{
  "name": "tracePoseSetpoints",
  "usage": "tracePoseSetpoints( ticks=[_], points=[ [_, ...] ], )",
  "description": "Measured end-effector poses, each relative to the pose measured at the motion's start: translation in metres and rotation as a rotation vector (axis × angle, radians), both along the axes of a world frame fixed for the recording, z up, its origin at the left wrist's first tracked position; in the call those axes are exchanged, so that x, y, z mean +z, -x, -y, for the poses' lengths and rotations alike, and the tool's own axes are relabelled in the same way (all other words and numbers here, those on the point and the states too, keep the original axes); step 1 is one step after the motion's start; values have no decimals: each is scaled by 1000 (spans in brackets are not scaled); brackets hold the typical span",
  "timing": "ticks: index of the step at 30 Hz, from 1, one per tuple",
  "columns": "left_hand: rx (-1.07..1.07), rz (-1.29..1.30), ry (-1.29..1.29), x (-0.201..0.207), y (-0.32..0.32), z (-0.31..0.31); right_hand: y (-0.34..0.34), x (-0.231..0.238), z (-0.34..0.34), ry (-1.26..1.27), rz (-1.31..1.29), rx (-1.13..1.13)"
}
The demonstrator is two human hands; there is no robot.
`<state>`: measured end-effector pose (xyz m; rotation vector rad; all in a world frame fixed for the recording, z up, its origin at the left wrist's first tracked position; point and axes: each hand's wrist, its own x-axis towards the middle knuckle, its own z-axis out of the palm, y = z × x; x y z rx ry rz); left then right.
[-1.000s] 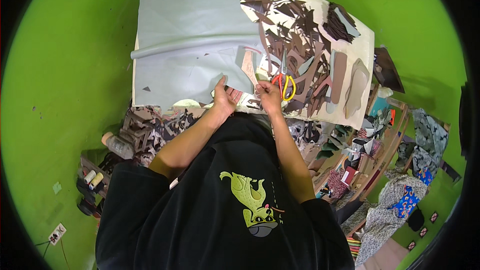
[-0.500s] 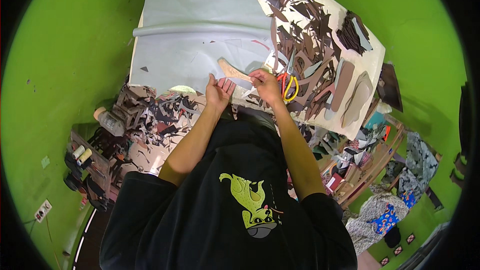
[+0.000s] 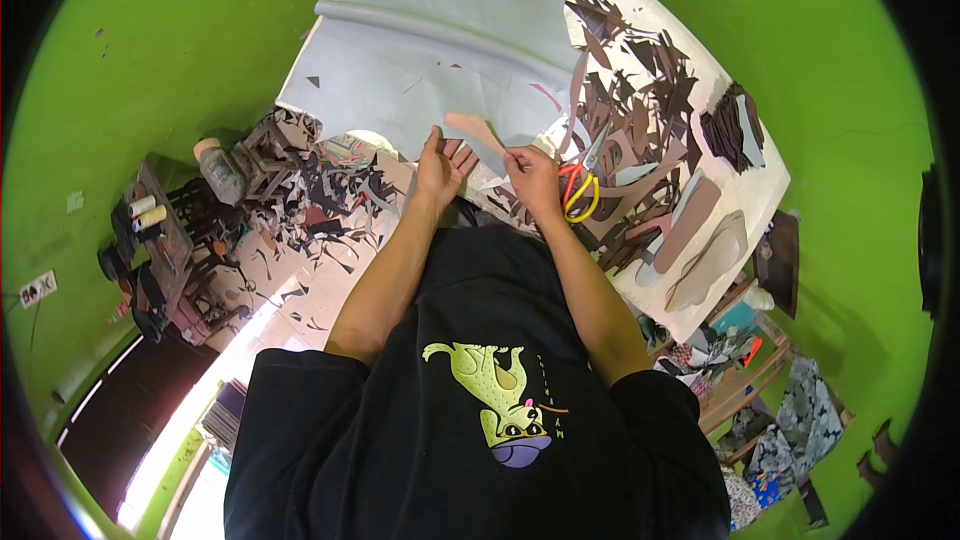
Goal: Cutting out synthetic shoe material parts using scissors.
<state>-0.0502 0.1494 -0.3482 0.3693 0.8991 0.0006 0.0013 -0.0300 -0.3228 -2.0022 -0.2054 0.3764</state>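
Between thumb and fingertips, my right hand [image 3: 532, 182] pinches one end of a tan pattern piece [image 3: 468, 124], curved and narrow at the pinched end. A pale grey strip of material [image 3: 490, 156] shows just below it; whether it is held too I cannot tell. Palm up beside the piece, my left hand [image 3: 442, 170] has its fingers spread and nothing in it. Both hands are over the near edge of a large grey sheet [image 3: 400, 60] with a rolled fold across it. Scissors [image 3: 597, 190] with red and yellow handles lie just right of my right hand.
Brown offcuts [image 3: 640, 90] cover the right of the cream table [image 3: 765, 180]. Long brown and grey cut pieces [image 3: 690, 225] and a dark stack [image 3: 725, 130] lie there too. At left are a jar [image 3: 220, 172], thread spools [image 3: 147, 215] and scraps on the floor [image 3: 270, 260].
The view has turned, so the table sits farther right and tilted. The tan piece has rotated slightly in my right hand. My left hand stays open beside it.
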Motion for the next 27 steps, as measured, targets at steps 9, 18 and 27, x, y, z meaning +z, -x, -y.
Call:
tracePoseSetpoints(
  ticks=[9, 18, 27],
  points=[
    [-23, 32, -93, 3, 6, 14, -4, -1, -1, 25, -237, 90],
    [-80, -81, -208, 1, -4, 19, -2, -2, -1, 30, -158, 126],
    [16, -150, -231, -1, -7, 29, -4, -1, 11, -39, -607, -143]
  ],
)
